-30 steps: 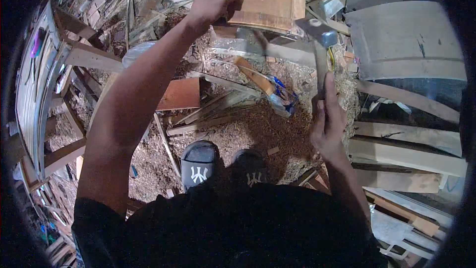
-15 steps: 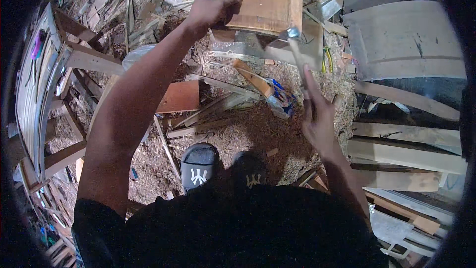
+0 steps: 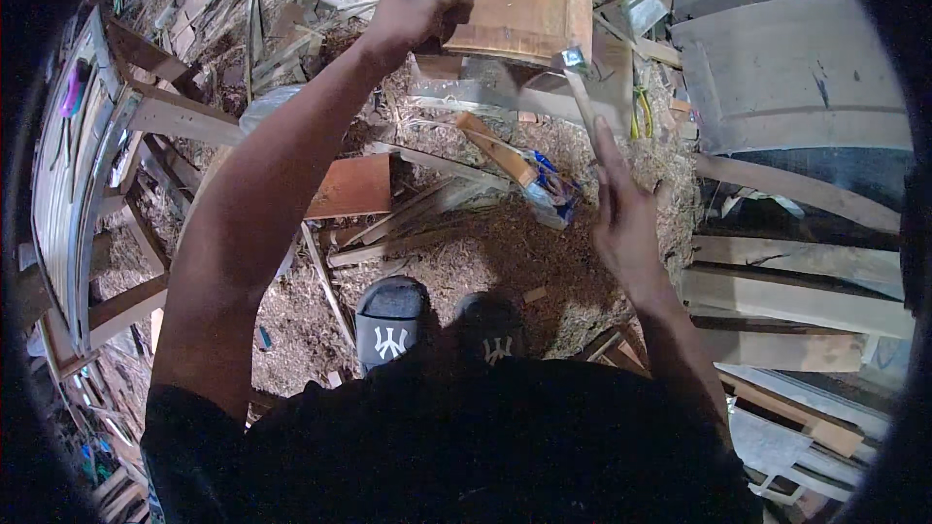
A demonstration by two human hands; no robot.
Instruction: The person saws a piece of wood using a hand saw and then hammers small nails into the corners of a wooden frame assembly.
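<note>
A framed wooden panel [image 3: 515, 0] stands out in front of me at the top of the view. My left hand [image 3: 416, 17] grips its left edge, thumb laid over the face and the other fingers mostly hidden. In my right hand [image 3: 626, 223] is a hammer [image 3: 580, 97], the fingers wrapped round its pale handle. The shiny hammer head is at the panel's lower right corner; whether it touches the wood I cannot tell.
Sawdust and scrap wood cover the ground. A plastic bag [image 3: 551, 196] lies by a wood block [image 3: 495, 148]. Yellow-handled pliers [image 3: 642, 114] lie right of the panel. Boards [image 3: 796, 291] are stacked at right; a wooden frame [image 3: 83, 175] stands at left. My sandals [image 3: 391, 322] are below.
The hammer head has shifted up slightly against the panel's lower right corner, and my right hand has moved a little with it. My left hand stays on the panel.
</note>
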